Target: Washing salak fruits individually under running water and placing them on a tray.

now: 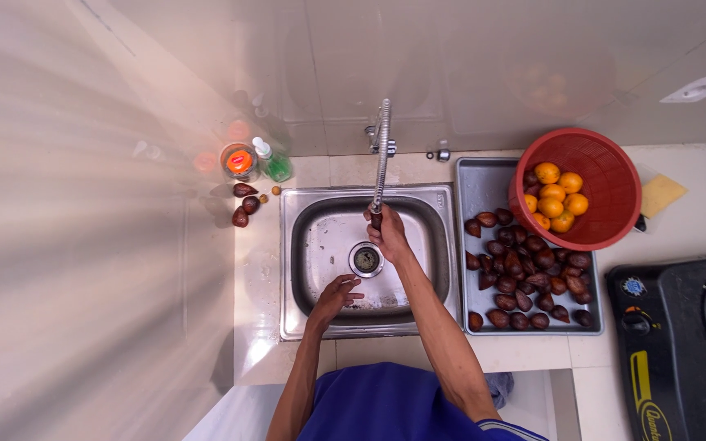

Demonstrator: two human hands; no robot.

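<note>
My right hand [387,232] is shut around the tip of the flexible metal faucet [382,147], holding its spout over the steel sink [304,245]. My left hand [337,292] hovers low inside the basin near the front, fingers spread, holding nothing. The round drain [366,259] lies between the two hands. Right of the sink, a metal tray [477,180] holds several dark brown scaly fruits [529,273].
A red basket [598,167] with several oranges [556,198] rests on the tray's far right corner. Three brown fruits [244,204], a green soap bottle [273,162] and a jar [239,161] stand left of the sink. A black stove [684,343] sits at right.
</note>
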